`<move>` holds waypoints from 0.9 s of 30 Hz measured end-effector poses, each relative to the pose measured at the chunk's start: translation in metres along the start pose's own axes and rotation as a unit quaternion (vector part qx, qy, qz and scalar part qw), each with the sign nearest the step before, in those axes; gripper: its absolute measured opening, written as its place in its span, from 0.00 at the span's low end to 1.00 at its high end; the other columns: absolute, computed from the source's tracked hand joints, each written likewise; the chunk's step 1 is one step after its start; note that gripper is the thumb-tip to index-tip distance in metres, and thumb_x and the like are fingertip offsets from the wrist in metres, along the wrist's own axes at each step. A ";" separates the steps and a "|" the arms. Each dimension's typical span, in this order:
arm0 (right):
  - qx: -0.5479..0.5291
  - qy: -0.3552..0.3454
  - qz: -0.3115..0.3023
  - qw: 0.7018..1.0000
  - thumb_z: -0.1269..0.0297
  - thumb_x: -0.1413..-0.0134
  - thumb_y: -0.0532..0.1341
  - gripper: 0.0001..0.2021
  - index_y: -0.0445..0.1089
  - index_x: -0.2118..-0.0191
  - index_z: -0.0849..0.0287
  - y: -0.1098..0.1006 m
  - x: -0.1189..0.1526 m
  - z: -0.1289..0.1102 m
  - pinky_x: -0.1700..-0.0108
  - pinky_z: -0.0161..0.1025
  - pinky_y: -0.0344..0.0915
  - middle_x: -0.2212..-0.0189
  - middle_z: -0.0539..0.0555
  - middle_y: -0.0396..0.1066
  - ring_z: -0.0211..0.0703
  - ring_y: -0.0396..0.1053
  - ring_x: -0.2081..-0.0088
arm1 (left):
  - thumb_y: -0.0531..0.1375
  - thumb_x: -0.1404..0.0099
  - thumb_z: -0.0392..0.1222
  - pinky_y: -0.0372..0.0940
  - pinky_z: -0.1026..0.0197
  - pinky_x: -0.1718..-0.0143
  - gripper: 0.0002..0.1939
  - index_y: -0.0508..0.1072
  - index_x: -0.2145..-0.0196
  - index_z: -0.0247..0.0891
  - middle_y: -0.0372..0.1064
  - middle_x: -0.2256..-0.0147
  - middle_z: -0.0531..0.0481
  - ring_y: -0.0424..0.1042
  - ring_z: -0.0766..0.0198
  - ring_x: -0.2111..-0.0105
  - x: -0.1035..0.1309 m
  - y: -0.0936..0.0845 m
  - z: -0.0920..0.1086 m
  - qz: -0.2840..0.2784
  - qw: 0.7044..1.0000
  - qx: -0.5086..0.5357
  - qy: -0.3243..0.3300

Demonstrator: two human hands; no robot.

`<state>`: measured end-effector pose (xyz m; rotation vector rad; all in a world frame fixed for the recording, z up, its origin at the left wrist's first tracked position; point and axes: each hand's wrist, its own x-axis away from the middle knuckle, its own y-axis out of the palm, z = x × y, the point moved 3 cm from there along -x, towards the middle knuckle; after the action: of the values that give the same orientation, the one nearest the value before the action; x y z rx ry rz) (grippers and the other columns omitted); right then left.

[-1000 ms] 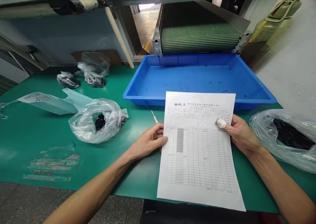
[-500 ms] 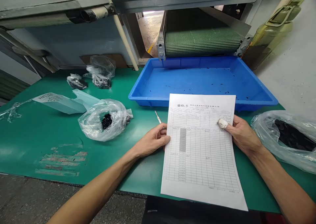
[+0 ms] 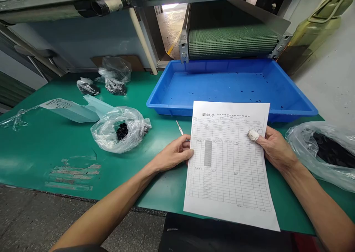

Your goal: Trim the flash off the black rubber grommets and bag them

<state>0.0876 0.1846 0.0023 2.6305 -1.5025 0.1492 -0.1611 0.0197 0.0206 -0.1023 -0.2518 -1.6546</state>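
Note:
A printed form (image 3: 230, 163) with a table grid and some handwriting is held up between my two hands, above the front of the green table. My left hand (image 3: 174, 154) pinches its left edge, thumb in front and fingers partly behind. On the other side my right hand (image 3: 273, 146) grips the right edge; its thumb wears a white wrapping and lies on the front of the sheet. A thin white stick-like tool (image 3: 179, 127) lies just beyond my left hand. Left of that stands an open clear bag (image 3: 118, 130) holding small black parts.
Beyond the form a blue tray (image 3: 177, 109) with scattered tiny black pieces sits under the end of a green conveyor belt (image 3: 233, 41). A large bag of black pieces (image 3: 332, 152) is at right. Two small bags (image 3: 115, 83) and a pale blue labelled sheet (image 3: 72, 109) lie at left.
The view has shifted slightly, so everything sits a little further right and higher. Both hands keep the same hold on the form.

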 end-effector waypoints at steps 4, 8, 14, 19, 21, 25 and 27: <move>-0.004 -0.004 0.001 1.000 0.53 0.53 0.70 0.25 0.71 0.48 0.49 0.001 0.000 -0.001 0.53 0.53 0.74 0.48 0.54 0.69 0.61 0.68 0.49 | 0.59 0.36 0.39 0.62 0.61 0.69 0.16 0.62 0.52 0.37 0.68 0.61 0.47 0.68 0.62 0.65 0.000 0.000 -0.001 0.000 1.000 0.001 0.002; -0.010 -0.010 -0.001 1.000 0.52 0.54 0.71 0.25 0.71 0.48 0.50 0.003 0.000 -0.002 0.53 0.53 0.74 0.49 0.55 0.70 0.61 0.68 0.49 | 0.59 0.37 0.38 0.62 0.61 0.67 0.16 0.61 0.52 0.37 0.69 0.57 0.45 0.68 0.64 0.65 0.000 0.001 0.000 0.003 1.000 0.007 0.006; -0.001 -0.009 0.008 1.000 0.51 0.55 0.71 0.26 0.72 0.49 0.51 0.002 0.000 -0.003 0.53 0.55 0.73 0.49 0.56 0.71 0.62 0.69 0.50 | 0.59 0.37 0.39 0.63 0.59 0.65 0.17 0.61 0.52 0.36 0.69 0.56 0.44 0.69 0.62 0.64 -0.001 0.001 0.000 0.000 1.000 0.004 0.006; 0.000 -0.002 0.003 1.000 0.50 0.55 0.71 0.27 0.71 0.48 0.51 0.003 0.001 -0.005 0.52 0.56 0.72 0.49 0.56 0.71 0.61 0.69 0.50 | 0.59 0.37 0.40 0.62 0.60 0.67 0.17 0.61 0.51 0.37 0.69 0.56 0.44 0.69 0.62 0.63 -0.001 0.000 -0.003 -0.002 1.000 0.007 0.002; 0.001 0.001 0.001 1.000 0.51 0.55 0.71 0.27 0.71 0.48 0.51 0.004 0.002 -0.006 0.52 0.55 0.72 0.49 0.56 0.70 0.61 0.69 0.50 | 0.59 0.36 0.39 0.62 0.61 0.67 0.17 0.61 0.51 0.37 0.69 0.55 0.44 0.69 0.62 0.63 -0.001 0.000 -0.002 0.000 1.000 0.007 0.002; 0.002 0.002 0.001 1.000 0.51 0.56 0.71 0.26 0.72 0.49 0.52 0.005 0.002 -0.008 0.52 0.54 0.72 0.49 0.56 0.70 0.60 0.69 0.50 | 0.59 0.36 0.38 0.62 0.60 0.66 0.16 0.61 0.52 0.36 0.68 0.55 0.44 0.68 0.63 0.64 -0.001 0.001 -0.001 0.000 1.000 0.012 0.005; 0.001 0.001 0.003 1.000 0.51 0.56 0.71 0.26 0.72 0.50 0.53 0.006 0.002 -0.008 0.52 0.54 0.72 0.49 0.56 0.70 0.60 0.69 0.51 | 0.59 0.36 0.39 0.62 0.60 0.66 0.16 0.61 0.52 0.36 0.69 0.56 0.44 0.69 0.62 0.63 0.000 0.001 0.000 0.001 1.000 0.012 0.003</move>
<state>0.0834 0.1814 0.0106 2.6271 -1.5104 0.1557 -0.1602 0.0200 0.0202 -0.0793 -0.2671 -1.6498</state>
